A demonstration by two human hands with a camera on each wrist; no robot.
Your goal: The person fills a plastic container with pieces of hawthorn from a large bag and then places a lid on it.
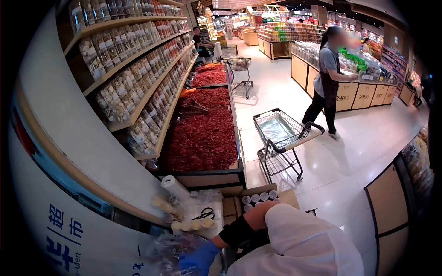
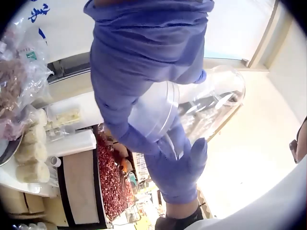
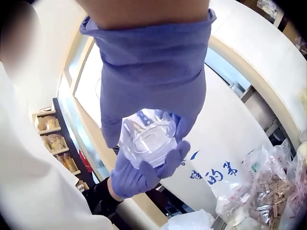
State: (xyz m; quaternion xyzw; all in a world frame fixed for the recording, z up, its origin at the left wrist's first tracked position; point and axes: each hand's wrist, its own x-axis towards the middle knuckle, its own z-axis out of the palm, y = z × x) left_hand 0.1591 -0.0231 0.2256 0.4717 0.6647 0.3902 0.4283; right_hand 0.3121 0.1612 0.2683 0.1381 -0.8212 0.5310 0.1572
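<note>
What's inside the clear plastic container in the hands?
Clear plastic container looks empty; no contents visible through its uncovered part. What the right hand and left hand cover can't be seen.

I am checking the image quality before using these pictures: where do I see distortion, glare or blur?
Head view: black corners, bowed shelves, shine on the floor, an aproned person with blurred head; left wrist view: right side washed out; right wrist view: glints on the clear container.

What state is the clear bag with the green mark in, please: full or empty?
Not empty: brown pieces show through the clear plastic of the bag; exactly how full, I cannot tell.
</note>
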